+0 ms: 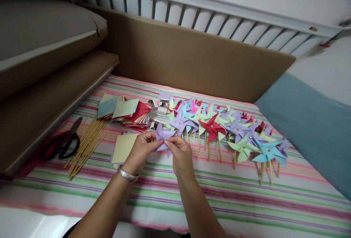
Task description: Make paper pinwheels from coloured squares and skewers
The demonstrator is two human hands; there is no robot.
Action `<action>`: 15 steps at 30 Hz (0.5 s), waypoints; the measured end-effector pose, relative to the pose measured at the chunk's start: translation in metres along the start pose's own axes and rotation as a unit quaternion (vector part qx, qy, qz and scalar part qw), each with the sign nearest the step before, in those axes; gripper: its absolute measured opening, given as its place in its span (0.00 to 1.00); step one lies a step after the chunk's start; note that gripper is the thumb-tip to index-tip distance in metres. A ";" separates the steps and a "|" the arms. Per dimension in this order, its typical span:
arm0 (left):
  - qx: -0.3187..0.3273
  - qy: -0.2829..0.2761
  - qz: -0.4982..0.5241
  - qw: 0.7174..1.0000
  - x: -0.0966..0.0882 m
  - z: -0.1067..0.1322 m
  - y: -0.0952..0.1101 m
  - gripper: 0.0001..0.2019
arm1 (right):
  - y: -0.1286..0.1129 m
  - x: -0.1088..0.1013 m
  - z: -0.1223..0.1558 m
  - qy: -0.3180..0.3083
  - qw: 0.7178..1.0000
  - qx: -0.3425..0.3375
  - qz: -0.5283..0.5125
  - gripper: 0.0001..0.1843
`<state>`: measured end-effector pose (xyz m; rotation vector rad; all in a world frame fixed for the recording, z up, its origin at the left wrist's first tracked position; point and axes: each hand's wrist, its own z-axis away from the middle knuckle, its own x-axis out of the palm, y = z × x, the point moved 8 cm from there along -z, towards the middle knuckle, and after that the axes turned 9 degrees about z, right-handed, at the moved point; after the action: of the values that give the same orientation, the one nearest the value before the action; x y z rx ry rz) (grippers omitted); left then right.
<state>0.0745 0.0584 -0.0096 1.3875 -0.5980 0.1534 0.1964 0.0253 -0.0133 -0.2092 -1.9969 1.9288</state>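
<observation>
A purple paper pinwheel [162, 132] is held between both hands above the striped cloth. My left hand [144, 147] pinches it from the left, thumb and fingers closed near its middle. From the right, my right hand [181, 154] also pinches it near the centre, the fingertips of both hands almost touching. Whether a pin sits at the centre is hidden by the fingers. Just left of my left hand lies a small stack of square papers [123, 148], pale yellow on top. Finished-looking pinwheels on sticks [212, 126] lie spread to the right in several colours.
Thin wooden sticks [89, 144] and black-handled scissors [67, 139] lie at the left. Stacks of coloured paper squares [126, 108] and small open boxes [162, 104] stand behind the hands. A brown board [186, 55] closes off the back, with a blue pillow-like thing [307, 121] at the right.
</observation>
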 end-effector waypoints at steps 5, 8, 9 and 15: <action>-0.003 0.003 -0.001 1.000 0.002 0.001 0.002 0.08 | 0.002 0.000 0.001 0.002 1.000 0.015 -0.023 0.06; -0.005 0.007 -0.003 1.000 0.002 0.001 0.002 0.09 | 0.002 0.000 0.001 -0.002 1.000 0.015 -0.023 0.06; -0.004 0.009 -0.004 1.000 0.002 0.001 0.002 0.09 | 0.002 0.000 0.001 -0.002 1.000 0.015 -0.022 0.06; -0.006 0.018 -0.007 1.000 0.000 0.001 0.000 0.09 | 0.002 -0.001 0.000 0.002 1.000 0.013 -0.025 0.05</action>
<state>0.0738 0.0576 -0.0097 1.3741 -0.5597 0.1632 0.1965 0.0252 -0.0156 -0.1548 -1.9550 1.9202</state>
